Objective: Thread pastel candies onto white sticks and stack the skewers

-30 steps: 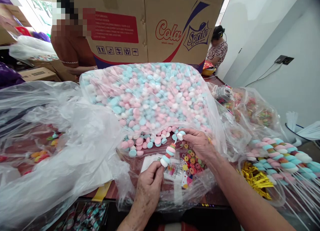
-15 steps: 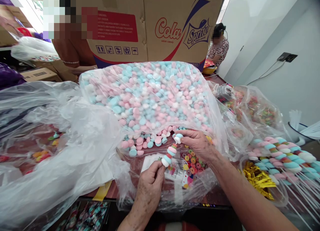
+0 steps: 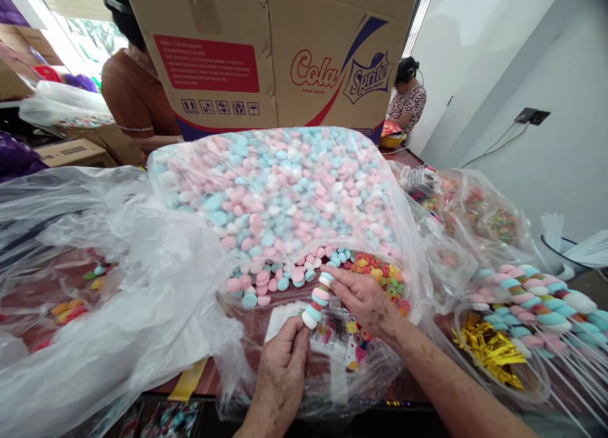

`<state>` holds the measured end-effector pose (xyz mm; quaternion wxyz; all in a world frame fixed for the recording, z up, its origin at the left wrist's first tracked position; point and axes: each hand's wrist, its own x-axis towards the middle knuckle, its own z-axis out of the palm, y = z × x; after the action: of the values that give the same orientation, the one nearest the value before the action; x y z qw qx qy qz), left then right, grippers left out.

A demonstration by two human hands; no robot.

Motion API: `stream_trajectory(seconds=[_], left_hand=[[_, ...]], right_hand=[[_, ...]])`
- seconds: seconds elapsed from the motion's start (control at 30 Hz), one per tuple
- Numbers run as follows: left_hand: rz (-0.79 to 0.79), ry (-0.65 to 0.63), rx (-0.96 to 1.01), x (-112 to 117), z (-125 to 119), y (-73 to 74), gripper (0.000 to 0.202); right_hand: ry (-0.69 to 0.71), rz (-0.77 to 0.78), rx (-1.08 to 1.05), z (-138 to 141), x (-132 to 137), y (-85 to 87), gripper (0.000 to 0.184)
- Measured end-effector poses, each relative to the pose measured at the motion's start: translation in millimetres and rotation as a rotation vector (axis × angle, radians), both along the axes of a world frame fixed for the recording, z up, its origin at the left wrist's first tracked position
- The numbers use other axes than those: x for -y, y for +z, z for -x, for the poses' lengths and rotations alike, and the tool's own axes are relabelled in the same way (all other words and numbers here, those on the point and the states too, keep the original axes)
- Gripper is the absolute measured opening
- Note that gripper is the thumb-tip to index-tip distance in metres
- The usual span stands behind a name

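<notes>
A candy skewer [image 3: 319,297] of pink, blue and white marshmallows, with orange-red pieces between some of them, stands tilted in front of me. My left hand [image 3: 282,362] pinches its lower end below the white marshmallow. At the top end, the fingers of my right hand [image 3: 363,299] close on the uppermost blue and white marshmallow. Just beyond the hands, loose marshmallows [image 3: 268,276] spill from a large clear bag [image 3: 285,191] full of them. Gummy rings [image 3: 380,270] lie beside the right hand, and a printed card or packet lies under the hands.
Finished marshmallow skewers [image 3: 541,305] lie at the right, by a tub of gold twist ties [image 3: 494,349]. A big cardboard carton [image 3: 223,52] stands behind the bag. Crumpled plastic [image 3: 156,286] covers the left. Two people sit beyond, one at each side of the carton.
The top blue and white marshmallow has moved down against the others, closing the gap on the skewer. My right hand has come lower with it. The view has tilted slightly up.
</notes>
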<state>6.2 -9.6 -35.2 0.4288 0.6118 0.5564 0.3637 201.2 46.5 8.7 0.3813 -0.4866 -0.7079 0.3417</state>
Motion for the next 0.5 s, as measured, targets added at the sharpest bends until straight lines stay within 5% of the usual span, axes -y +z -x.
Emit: stream_trajectory(seconds=[0.5], left_hand=[[0.083,0.117,0.121,2.3,-6.7,8.8,0.029]], right_hand=[[0.199,-0.117,0.263,-4.8,3.0,1.5,0.048]])
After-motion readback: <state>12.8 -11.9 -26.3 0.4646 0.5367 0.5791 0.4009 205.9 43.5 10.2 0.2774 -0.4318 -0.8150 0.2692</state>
